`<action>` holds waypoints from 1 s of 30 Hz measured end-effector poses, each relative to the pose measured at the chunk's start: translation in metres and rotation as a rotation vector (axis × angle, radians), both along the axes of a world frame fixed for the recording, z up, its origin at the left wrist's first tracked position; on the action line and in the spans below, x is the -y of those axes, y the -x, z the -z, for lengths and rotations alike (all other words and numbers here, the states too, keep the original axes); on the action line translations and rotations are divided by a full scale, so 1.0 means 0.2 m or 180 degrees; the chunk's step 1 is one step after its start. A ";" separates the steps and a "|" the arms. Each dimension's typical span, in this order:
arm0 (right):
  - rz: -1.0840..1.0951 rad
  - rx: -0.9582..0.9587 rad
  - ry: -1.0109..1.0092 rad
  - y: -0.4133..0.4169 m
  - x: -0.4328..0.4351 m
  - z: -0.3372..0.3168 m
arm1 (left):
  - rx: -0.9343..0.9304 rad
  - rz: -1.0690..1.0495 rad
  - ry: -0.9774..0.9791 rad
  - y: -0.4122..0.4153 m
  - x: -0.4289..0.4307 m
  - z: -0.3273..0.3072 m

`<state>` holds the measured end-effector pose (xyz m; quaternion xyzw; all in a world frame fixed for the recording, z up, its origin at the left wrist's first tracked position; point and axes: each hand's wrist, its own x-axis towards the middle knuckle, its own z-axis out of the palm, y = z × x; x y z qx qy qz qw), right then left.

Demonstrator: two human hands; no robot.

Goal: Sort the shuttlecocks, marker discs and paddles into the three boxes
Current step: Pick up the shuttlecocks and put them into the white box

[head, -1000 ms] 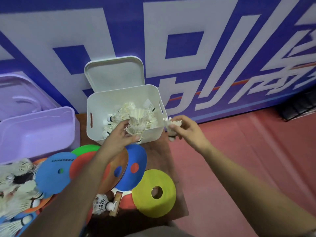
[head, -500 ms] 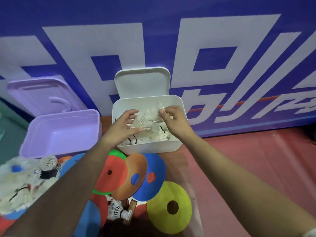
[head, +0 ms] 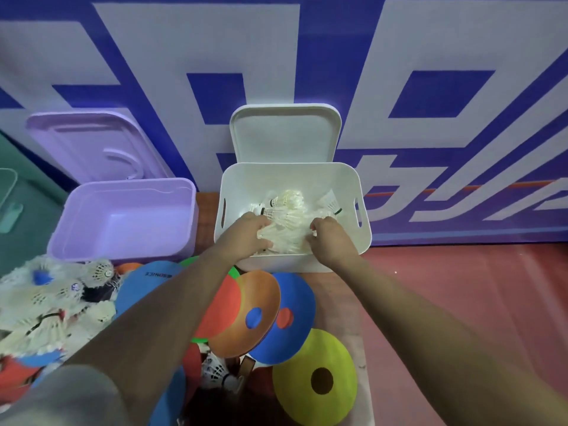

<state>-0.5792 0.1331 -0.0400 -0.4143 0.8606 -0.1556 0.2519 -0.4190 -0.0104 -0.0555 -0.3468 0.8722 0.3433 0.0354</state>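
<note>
Both hands have sunk deeper into the white box (head: pixel 292 176) since half a second ago. The left hand (head: pixel 246 233) curls its fingers round shuttlecocks (head: pixel 289 216) lying in the box. The right hand (head: pixel 330 238) has its fingers curled into the feathers; whether it grips, I cannot tell. Discs (head: pixel 295 321) lie at the box's 6 o'clock, the purple box (head: pixel 123 222) at 9 o'clock.

Arms fwd, L hand (head: pixel 246 238) & R hand (head: pixel 330 241) both curled on shuttlecocks (head: pixel 289 215).
</note>
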 end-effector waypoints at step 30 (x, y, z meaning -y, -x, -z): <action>-0.0404 0.0539 0.0764 -1.95 0.52 -0.08 | -0.0669 -0.1902 0.0006 -2.26 0.30 -0.01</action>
